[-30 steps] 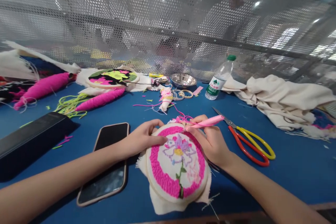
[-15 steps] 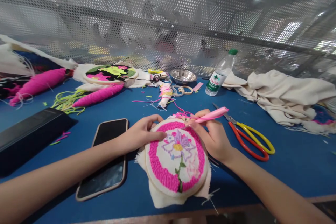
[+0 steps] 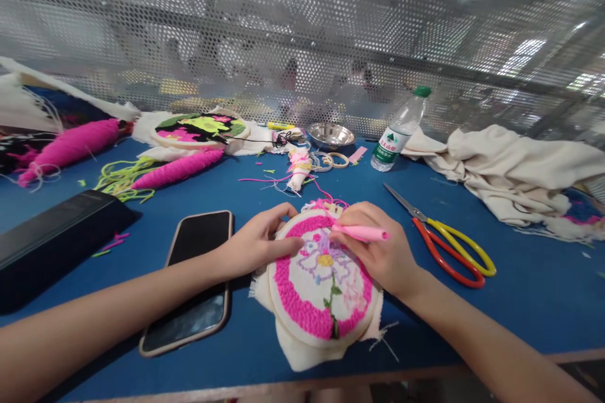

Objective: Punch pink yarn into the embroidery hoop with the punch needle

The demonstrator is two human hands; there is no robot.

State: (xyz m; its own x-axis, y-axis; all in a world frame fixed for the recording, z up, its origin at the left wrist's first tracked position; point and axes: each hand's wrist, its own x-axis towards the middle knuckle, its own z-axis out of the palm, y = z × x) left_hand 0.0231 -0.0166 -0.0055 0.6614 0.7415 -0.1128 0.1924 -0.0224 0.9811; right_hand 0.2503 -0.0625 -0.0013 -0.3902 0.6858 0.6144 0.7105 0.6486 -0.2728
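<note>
"So, what is the left hand (image 3: 265,239) doing?"

"Its grip is clamping the far left edge of a round embroidery hoop of white cloth with a bright pink looped border (image 3: 305,312), the thumb lying across the front."

"Where is that hoop sitting, then?"

"It is occupying the near middle of the blue worktop (image 3: 529,302), between the two hands; whether its underside is touching the surface, I cannot tell."

"And the right hand (image 3: 385,255)?"

"Its grip is closing around a pale pink pen-shaped tool (image 3: 363,233). The tip is meeting the far part of the hoop, and the blunt end is pointing right."

"What is lying around them?"

"On the left, a black-screened phone with a pale edge (image 3: 189,321) is showing from under the left forearm (image 3: 155,296). On the right, metal scissors with one red and one yellow handle (image 3: 437,255) are lying near the right hand. Farther back, a clear plastic bottle with a green cap (image 3: 397,135) is standing beside a heap of cream cloth (image 3: 510,164)."
</note>
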